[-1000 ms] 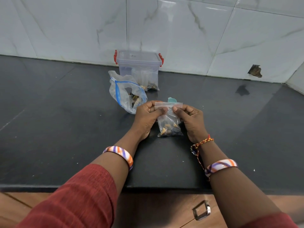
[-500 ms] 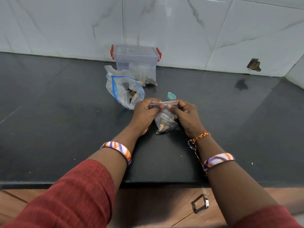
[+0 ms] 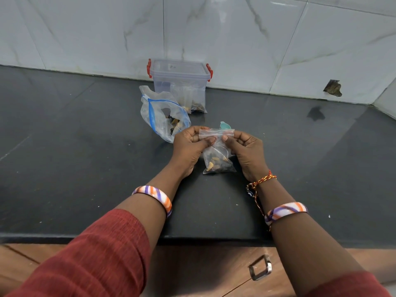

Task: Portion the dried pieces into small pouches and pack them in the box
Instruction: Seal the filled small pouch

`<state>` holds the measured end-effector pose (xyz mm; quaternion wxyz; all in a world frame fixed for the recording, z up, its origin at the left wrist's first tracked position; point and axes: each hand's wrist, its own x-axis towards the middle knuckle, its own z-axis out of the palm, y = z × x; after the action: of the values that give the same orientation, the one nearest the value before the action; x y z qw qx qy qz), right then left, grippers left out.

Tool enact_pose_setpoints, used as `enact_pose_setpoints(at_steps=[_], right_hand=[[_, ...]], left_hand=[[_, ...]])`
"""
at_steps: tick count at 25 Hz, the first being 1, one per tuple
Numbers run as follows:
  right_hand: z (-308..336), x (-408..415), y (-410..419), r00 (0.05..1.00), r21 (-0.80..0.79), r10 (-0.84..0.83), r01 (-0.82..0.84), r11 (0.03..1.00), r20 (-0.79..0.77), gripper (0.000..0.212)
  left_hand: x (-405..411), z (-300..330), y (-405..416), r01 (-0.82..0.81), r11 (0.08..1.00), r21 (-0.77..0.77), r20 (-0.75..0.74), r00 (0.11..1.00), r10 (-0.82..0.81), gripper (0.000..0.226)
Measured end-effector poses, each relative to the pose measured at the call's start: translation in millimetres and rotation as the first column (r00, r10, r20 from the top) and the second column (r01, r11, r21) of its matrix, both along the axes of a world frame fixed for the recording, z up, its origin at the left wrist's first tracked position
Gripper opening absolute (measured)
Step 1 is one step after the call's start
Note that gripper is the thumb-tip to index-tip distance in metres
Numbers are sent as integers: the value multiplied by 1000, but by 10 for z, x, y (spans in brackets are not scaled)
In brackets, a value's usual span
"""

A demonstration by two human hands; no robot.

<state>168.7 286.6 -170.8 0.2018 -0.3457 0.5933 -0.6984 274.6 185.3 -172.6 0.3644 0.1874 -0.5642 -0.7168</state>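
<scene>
A small clear pouch point(image 3: 216, 159) with brown and yellow dried pieces at its bottom stands on the black counter point(image 3: 85, 168). My left hand point(image 3: 188, 146) pinches the left end of its zip strip and my right hand point(image 3: 246, 151) pinches the right end, thumbs facing each other on the strip. Behind and to the left lies a larger clear bag with a blue zip point(image 3: 162, 116), open, holding a few dried pieces. At the back by the wall stands a clear plastic box with red latches point(image 3: 180, 82), lid on, filled pouches visible inside.
A small teal scoop point(image 3: 225, 125) lies just behind the pouch. White marble tiles form the wall, with a dark chip point(image 3: 332, 88) at the right. A wooden drawer with a metal handle point(image 3: 260, 267) sits below the counter's front edge.
Both hands stay on the pouch's zip strip; the thumbs have slid slightly along it and the pouch top has straightened upward again.
</scene>
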Motion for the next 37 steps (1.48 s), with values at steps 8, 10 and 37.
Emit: enact_pose_setpoints(at_steps=[8,10,37], right_hand=[[2,-2,12,1000,-4,-4,4,1000,-1,15],[8,-1,10,1000,-10,-6,6,1000,-2,15],[18,11,14,996,61,9,-4,998,-90,13]], left_hand=[[-15,24,-2,93,996,20,9,996,-93,14],[-16,27,-3,88,996,30,17,996,-89,12],[-13,10,-28,67,998,-3,65,996,-67,14]])
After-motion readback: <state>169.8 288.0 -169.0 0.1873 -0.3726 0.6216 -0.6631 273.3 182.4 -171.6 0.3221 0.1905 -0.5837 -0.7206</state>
